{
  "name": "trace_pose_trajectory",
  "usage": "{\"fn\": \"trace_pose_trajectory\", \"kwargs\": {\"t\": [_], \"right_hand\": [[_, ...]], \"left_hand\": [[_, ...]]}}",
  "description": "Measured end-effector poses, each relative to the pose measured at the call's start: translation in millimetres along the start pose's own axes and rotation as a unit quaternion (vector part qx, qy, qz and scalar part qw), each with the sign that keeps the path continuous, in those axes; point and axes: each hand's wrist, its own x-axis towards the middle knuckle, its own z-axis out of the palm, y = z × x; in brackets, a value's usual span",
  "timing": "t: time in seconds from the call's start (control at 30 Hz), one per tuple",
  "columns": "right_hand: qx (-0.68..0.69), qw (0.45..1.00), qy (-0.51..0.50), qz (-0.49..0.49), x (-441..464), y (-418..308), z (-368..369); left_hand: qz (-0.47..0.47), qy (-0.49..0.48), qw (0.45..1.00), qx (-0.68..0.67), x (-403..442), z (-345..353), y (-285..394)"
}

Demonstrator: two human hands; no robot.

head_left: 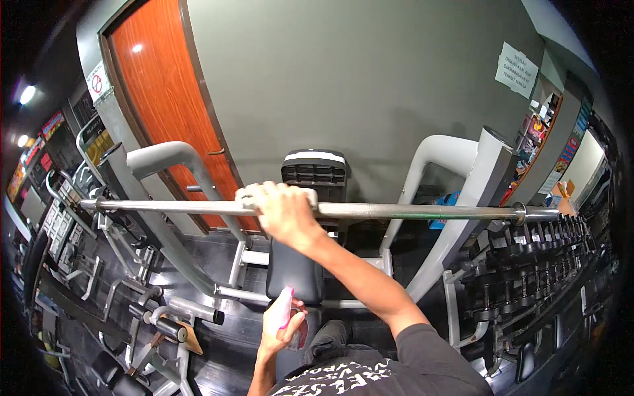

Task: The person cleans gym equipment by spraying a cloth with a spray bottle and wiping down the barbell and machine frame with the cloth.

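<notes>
Mid-frame, the right grip (287,214) hid part of the cloth (248,196) and of the bar (409,211). At lower centre, the left grip (285,328) partly covered the bottle (284,307); the bottom edge cut off the shirt (422,369). Goods (533,129) at upper right were too small to tell.

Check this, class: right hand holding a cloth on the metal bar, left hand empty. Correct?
The left hand isn't empty: the head view shows it holding a pink-topped bottle. The right hand does hold a cloth on the metal bar.

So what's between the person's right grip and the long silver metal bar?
The head view shows a pale, bunched cloth between the right grip and the bar.
</notes>
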Motion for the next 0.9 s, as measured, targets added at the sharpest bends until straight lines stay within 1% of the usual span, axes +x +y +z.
{"fn": "trace_pose_trajectory", "kwargs": {"t": [0.13, 0.2, 0.23, 0.33, 0.47, 0.53, 0.6, 0.63, 0.67, 0.73, 0.77, 0.8, 0.87, 0.9], "right_hand": [[-0.003, 1.0, 0.0, -0.023, 1.2, -0.5, 4.4], [0.067, 0.996, -0.055, -0.007, -6.6, 18.3, -13.8], [0.071, 0.995, -0.064, -0.004, -9.1, 26.2, -25.3], [0.037, 0.989, -0.138, 0.035, -20.4, 55.2, -58.3], [-0.022, 0.989, -0.136, 0.059, -53.9, 99.2, -96.5], [-0.041, 0.988, -0.138, 0.062, -72.4, 114.9, -117.5], [-0.045, 0.992, -0.093, 0.074, -86.9, 108.9, -140.0], [-0.062, 0.985, -0.107, 0.122, -90.3, 99.8, -147.7], [-0.063, 0.985, -0.107, 0.121, -95.5, 97.6, -144.3], [-0.128, 0.99, 0.022, 0.062, -109.2, 97.1, -130.0], [-0.168, 0.984, 0.044, 0.043, -120.7, 98.9, -119.2], [-0.184, 0.977, 0.105, 0.023, -134.5, 97.6, -102.5], [-0.179, 0.969, 0.168, 0.036, -162.3, 91.0, -75.8], [-0.15, 0.971, 0.179, 0.048, -173.2, 89.6, -61.6]], "left_hand": [[-0.014, 0.008, 1.0, -0.01, -3.7, -6.6, -6.5], [-0.01, 0.02, 1.0, 0.009, -2.4, -5.8, -6.0], [0.032, 0.044, 0.998, 0.022, 1.2, -0.2, -9.8], [0.009, 0.02, 1.0, 0.019, 5.6, 1.7, -8.3], [0.019, 0.0, 1.0, 0.004, 14.5, 2.2, -12.2], [-0.002, -0.027, 1.0, -0.015, 18.5, 2.1, -8.7], [0.003, -0.023, 1.0, -0.012, 20.2, 1.1, -12.5], [0.01, -0.019, 1.0, -0.006, 21.6, 0.5, -13.9], [0.011, -0.019, 1.0, -0.007, 22.9, -0.7, -12.3], [-0.007, -0.025, 1.0, -0.014, 24.6, -4.9, -7.0], [-0.005, -0.025, 1.0, -0.016, 25.1, -6.8, -8.3], [-0.013, -0.021, 1.0, -0.017, 24.9, -9.2, -9.9], [-0.023, -0.016, 0.999, -0.021, 25.7, -11.5, -13.3], [-0.01, -0.011, 1.0, -0.008, 27.1, -12.9, -15.8]]}}
